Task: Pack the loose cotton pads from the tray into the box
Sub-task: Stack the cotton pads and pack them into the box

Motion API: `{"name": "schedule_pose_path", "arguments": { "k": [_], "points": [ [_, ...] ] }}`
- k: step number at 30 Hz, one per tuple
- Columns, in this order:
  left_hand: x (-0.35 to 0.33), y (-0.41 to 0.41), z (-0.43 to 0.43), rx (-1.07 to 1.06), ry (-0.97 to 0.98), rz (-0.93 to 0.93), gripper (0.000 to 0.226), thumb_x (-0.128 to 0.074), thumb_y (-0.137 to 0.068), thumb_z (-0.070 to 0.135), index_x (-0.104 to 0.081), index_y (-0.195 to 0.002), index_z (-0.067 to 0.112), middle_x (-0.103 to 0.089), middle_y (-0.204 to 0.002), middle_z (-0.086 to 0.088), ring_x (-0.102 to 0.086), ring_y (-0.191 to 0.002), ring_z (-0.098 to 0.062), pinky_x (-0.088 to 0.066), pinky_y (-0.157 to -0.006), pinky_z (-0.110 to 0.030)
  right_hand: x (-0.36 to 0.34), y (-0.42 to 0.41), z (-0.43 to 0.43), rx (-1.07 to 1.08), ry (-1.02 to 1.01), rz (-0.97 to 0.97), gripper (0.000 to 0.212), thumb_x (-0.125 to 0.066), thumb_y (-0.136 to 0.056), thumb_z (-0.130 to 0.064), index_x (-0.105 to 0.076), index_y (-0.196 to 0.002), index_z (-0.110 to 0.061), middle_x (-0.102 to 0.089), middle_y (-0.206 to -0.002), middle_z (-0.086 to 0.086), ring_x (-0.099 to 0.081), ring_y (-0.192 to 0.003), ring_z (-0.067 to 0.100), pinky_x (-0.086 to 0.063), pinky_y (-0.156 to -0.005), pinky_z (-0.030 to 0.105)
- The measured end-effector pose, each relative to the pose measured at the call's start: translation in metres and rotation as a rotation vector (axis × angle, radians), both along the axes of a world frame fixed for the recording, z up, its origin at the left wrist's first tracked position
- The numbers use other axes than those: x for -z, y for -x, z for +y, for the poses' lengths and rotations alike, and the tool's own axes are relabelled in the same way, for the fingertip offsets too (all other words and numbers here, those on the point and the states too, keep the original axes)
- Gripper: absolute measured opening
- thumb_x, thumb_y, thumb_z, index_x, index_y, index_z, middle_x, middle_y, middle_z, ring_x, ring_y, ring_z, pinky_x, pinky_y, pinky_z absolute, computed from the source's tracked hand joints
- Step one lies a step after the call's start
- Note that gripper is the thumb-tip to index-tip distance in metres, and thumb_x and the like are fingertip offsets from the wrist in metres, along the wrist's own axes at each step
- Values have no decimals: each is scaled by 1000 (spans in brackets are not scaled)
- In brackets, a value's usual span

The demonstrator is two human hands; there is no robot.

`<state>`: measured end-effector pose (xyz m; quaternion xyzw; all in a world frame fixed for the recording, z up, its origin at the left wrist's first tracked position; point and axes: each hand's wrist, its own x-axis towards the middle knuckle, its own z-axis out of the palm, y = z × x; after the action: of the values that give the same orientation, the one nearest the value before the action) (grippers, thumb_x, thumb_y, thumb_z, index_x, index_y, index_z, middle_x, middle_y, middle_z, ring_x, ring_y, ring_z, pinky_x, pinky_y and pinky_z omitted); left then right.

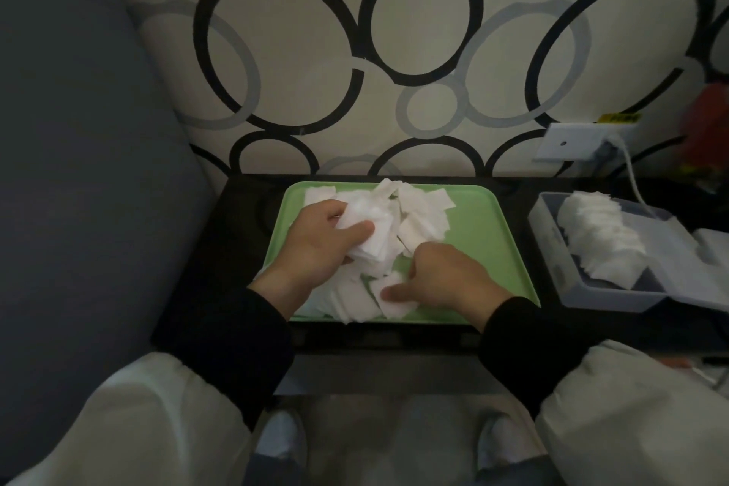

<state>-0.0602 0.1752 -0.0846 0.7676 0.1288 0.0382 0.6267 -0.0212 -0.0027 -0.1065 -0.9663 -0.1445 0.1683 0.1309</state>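
Observation:
A light green tray lies on a black table and holds a pile of loose white square cotton pads. My left hand is over the tray's left half, closed around a stack of pads. Near the tray's front edge, my right hand presses its thumb and fingers on a few pads. To the right stands a pale grey open box with a row of pads in it.
The black table stands against a wall patterned with circles. A white socket plate with a plugged cable is on the wall at the right, near a red object. A grey cushion is at the left. My knees are below the table.

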Motion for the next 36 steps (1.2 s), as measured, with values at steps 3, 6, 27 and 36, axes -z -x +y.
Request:
{"name": "schedule_pose_path", "arguments": {
  "k": [3, 6, 27, 36],
  "points": [
    [-2, 1, 1, 9, -7, -9, 9, -74, -87, 20, -70, -95, 16, -73, -100, -6, -69, -98, -24, -60, -82, -51, -1, 1, 5, -24, 3, 29, 47, -77, -71, -58, -46, -70, -23, -54, -76, -4, -56, -74, 19, -42, -63, 31],
    [-4, 3, 3, 11, -7, -9, 14, -74, -88, 21, -71, -99, 13, -73, -102, -6, -69, -99, -24, -60, -83, -51, 0, 3, 9, -46, -46, 73, 38, -78, -75, -44, -49, -69, -22, -55, -73, -5, -55, -70, 17, -44, -64, 30],
    [-5, 5, -17, 30, 62, 49, 34, -79, -83, 17, -66, -114, 11, -71, -105, -6, -71, -92, -20, -62, -70, -36, -43, -9, -48, -65, -1044, 363, 25, -66, -83, 12, -70, -104, -1, -69, -109, 23, -66, -95, 24, -55, -85, 32],
    [-11, 5, -34, 166, 97, 36, 13, -62, -97, 14, -73, -98, 22, -76, -95, -3, -72, -80, -11, -61, -67, -27, -49, -11, -53, 40, -989, 280, 46, -89, -54, -8, -67, -95, -11, -71, -84, 10, -69, -71, 23, -59, -73, 41]
  ]
}}
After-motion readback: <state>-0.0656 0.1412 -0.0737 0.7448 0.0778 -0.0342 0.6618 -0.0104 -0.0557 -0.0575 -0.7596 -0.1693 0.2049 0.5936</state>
